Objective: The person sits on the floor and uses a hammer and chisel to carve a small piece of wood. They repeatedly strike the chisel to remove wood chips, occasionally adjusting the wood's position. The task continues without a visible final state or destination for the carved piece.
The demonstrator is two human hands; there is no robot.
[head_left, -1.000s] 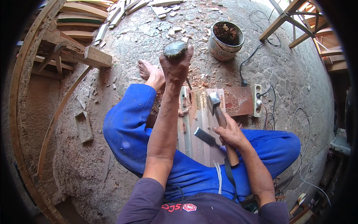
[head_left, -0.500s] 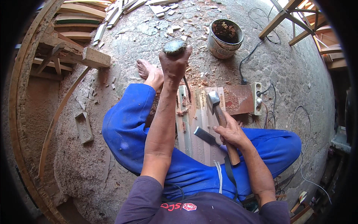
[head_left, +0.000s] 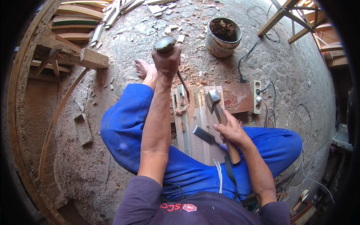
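Observation:
My left hand (head_left: 167, 63) is closed around the handle of a chisel (head_left: 182, 80), whose round, battered top (head_left: 165, 45) shows above the fist. Its narrow dark blade slants down to the wooden strips (head_left: 198, 112) lying side by side between my legs. Chips sit in slots cut in the left strip (head_left: 183, 122). A hammer (head_left: 222, 120) with a wooden handle is in my right hand (head_left: 233, 130), its metal head raised over the strips. Below that hand, a second chisel (head_left: 206, 137) with a wide blade and purple handle rests across the strips.
A stained bucket (head_left: 224, 47) stands ahead, among scattered wood chips. A power strip (head_left: 256, 96) with plugged cords lies beside a reddish board (head_left: 237, 98). To the left are a small box-like tray (head_left: 83, 129) and a timber frame (head_left: 93, 58). Another wooden frame (head_left: 279, 17) is at the upper right.
My left hand has shifted left, tilting the top of the chisel further left. My right hand still holds the hammer in nearly the same place. The whole view has moved slightly.

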